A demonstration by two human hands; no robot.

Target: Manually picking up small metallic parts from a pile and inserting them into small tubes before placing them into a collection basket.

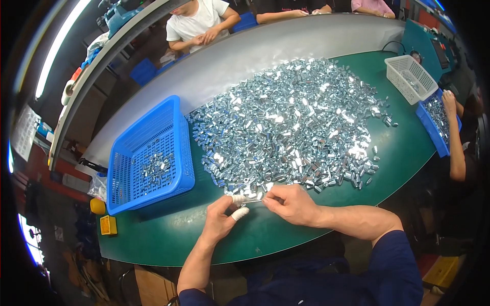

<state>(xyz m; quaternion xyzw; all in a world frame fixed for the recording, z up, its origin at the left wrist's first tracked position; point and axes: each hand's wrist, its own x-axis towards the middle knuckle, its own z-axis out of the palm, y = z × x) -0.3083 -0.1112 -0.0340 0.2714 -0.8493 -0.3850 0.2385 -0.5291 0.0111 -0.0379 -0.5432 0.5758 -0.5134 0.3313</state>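
Observation:
Just in front of a large heap of small silvery metal sleeves point(291, 127), my two hands meet over the green tabletop. White wraps cover the thumb and forefinger of my left hand point(219, 219); these two fingers pinch a small shiny metal sleeve point(243, 205), partly hidden by them. My right hand point(296, 205) is closed on a thin metal rod point(253, 201). The rod points left, and its tip reaches the sleeve; whether it goes inside is too small to tell. Loose sleeves lie right beyond my fingertips.
To the left stands a blue plastic basket point(186, 153) with some sleeves in it. A small yellow box point(108, 225) sits at the table's left edge. At the right, a white basket point(393, 76) stands by a blue bin point(426, 120), where another person's hand point(449, 102) reaches. More people sit beyond the grey barrier point(224, 71).

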